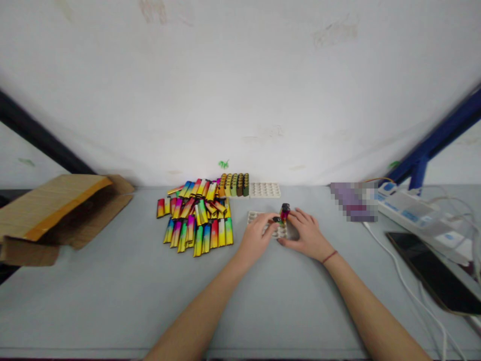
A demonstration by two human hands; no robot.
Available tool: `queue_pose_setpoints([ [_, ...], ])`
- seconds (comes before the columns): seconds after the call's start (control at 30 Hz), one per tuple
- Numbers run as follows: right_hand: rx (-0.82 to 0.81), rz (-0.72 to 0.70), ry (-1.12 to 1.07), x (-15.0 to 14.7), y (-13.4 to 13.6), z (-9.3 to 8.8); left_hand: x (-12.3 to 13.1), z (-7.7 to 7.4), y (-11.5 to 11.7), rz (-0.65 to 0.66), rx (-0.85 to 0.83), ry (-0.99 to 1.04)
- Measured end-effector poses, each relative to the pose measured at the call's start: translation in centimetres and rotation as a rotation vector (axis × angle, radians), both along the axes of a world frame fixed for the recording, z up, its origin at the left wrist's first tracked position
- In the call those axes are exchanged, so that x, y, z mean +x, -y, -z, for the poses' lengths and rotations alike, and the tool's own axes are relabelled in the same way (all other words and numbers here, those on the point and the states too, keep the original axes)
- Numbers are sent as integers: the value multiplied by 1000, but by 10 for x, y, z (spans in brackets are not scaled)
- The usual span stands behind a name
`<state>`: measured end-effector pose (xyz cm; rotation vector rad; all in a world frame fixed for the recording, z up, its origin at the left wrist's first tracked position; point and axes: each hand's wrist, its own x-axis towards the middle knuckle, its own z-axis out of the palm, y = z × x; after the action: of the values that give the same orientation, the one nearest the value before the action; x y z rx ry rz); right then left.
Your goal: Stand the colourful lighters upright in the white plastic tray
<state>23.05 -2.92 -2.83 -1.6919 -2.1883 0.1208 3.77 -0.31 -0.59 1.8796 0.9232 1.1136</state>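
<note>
A white tray with round hollows lies on the table, partly covered by my hands. My left hand is closed in a pinch on a small lighter with a black top, over the tray. Upright at the tray's right part stands a pink and purple lighter. Beside it is my right hand, fingers apart, thumb near the tray's right edge. Left of my hands lies a pile of shiny multicoloured lighters.
Behind are a filled block of upright lighters and a second white tray. An open cardboard box sits at the left. On the right are a power strip, white cables and a black phone.
</note>
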Motion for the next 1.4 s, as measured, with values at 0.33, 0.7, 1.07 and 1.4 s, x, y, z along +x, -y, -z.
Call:
queue_pose_setpoints([
  [0.33,2,4,0,-2,1,-2,5,1,0,38,76,-105],
  [0.7,-13,15,16,-4,2,-2,4,-2,5,-29,287,-337],
  [1.07,2,1,38,1,0,2,-19,-19,-4,-301,345,-705],
  [1.4,-11,-3,32,1,0,1,-86,-47,-23,-474,-207,-1113],
])
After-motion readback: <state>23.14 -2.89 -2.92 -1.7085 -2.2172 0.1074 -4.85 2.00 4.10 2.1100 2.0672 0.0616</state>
